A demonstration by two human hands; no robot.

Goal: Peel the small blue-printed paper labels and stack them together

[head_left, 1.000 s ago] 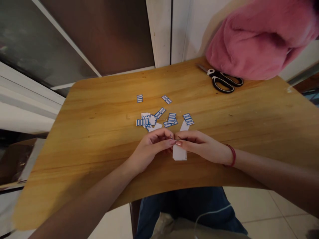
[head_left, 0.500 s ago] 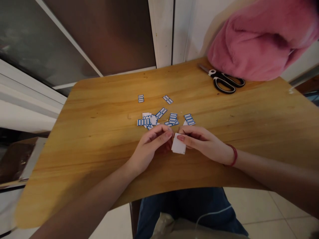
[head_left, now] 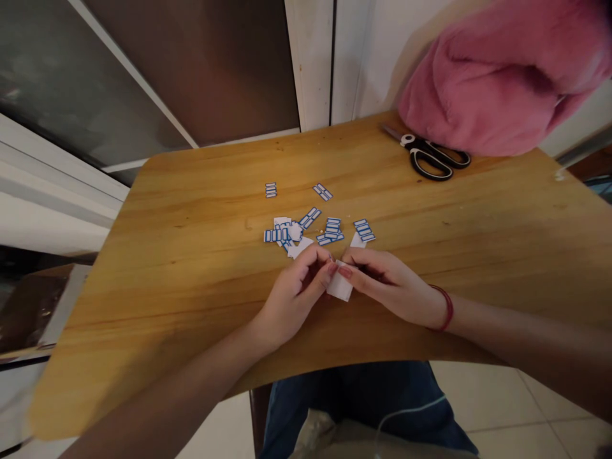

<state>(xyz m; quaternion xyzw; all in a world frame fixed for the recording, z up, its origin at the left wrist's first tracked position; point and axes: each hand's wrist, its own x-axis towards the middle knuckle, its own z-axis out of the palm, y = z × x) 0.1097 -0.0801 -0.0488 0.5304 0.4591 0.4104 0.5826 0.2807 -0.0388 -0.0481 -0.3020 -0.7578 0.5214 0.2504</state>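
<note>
Between my hands is a small stack of white paper pieces [head_left: 339, 291], blank side up. My right hand [head_left: 389, 280], with a red cord on its wrist, pinches the stack between thumb and fingers. My left hand [head_left: 295, 293] closes thumb against fingertips at the stack's upper left corner, touching the paper. Just beyond my fingers lies a loose pile of small white labels with blue borders [head_left: 287, 233], some turned white side up. More blue-bordered labels [head_left: 332, 229] and another label [head_left: 364, 229] lie to the right of the pile.
Two label pieces lie farther back, one on the left [head_left: 271, 190] and one on the right [head_left: 322, 191]. Black-handled scissors [head_left: 433, 156] rest at the back right beside a pink plush item [head_left: 497, 83]. All this is on a wooden table [head_left: 191, 274] against a wall.
My left hand has moved slightly right and down, its fingertips now meeting the paper stack. The stack has tilted a little. More white paper shows beyond my hands.
</note>
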